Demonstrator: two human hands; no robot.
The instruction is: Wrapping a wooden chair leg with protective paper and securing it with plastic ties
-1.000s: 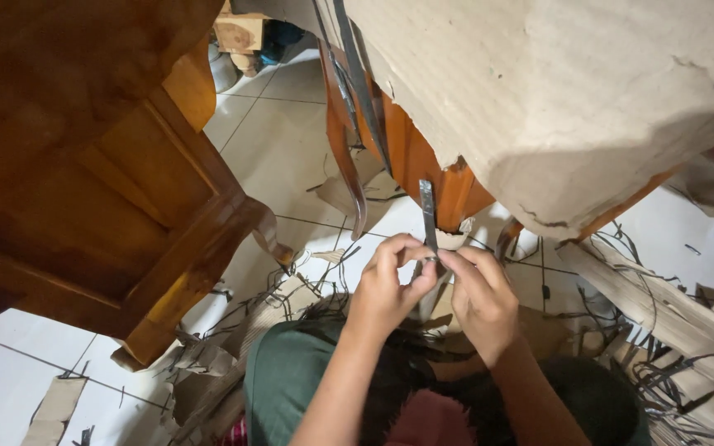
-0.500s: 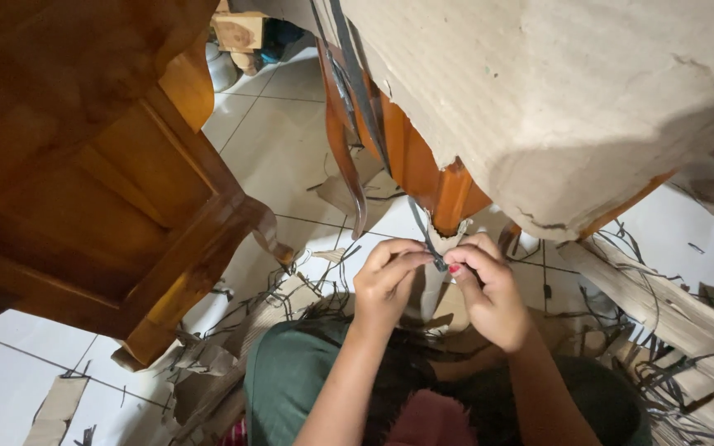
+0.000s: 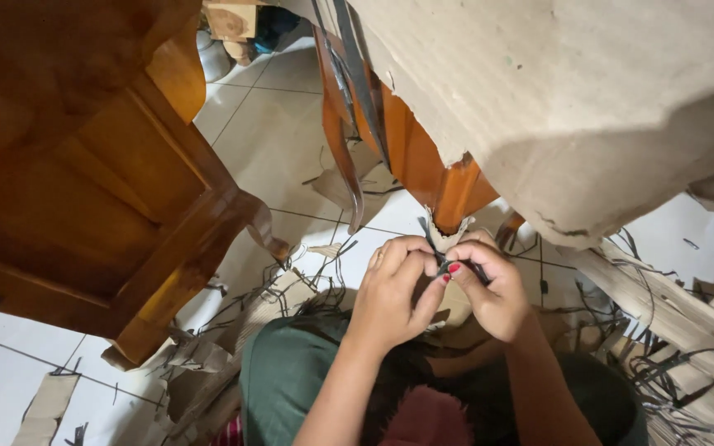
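Pinching a thin dark strip (image 3: 442, 263) between the fingers of both hands, the person is working low over the lap, just below the foot of an orange wooden leg (image 3: 448, 186). The left hand (image 3: 390, 289) is curling inward with its thumb and forefinger closed narrowly on the strip's near part, while the right hand (image 3: 489, 289) is meeting it from the other side, its fingertips (image 3: 454, 268) pressed tight on the same strip, so that the two hands are touching at the pinch. The strip is running up from the pinch towards more dark bands (image 3: 349, 91) that are hanging down beside the leg, under a large sheet of torn brown cardboard (image 3: 588, 99).

As a judgement, the step in hand looks like fine handling of the strip, bending or peeling it at the pinch; which of these cannot be told, since the fingers are covering the spot. Any further move here would be calling for a steady two-sided grip and small, controlled motion, as the strip is narrow and could slip or tear.

Cardboard scraps and loose dark slivers are lying across the white tiled floor (image 3: 291, 124), and a wooden chair (image 3: 84, 206) is standing to the left.
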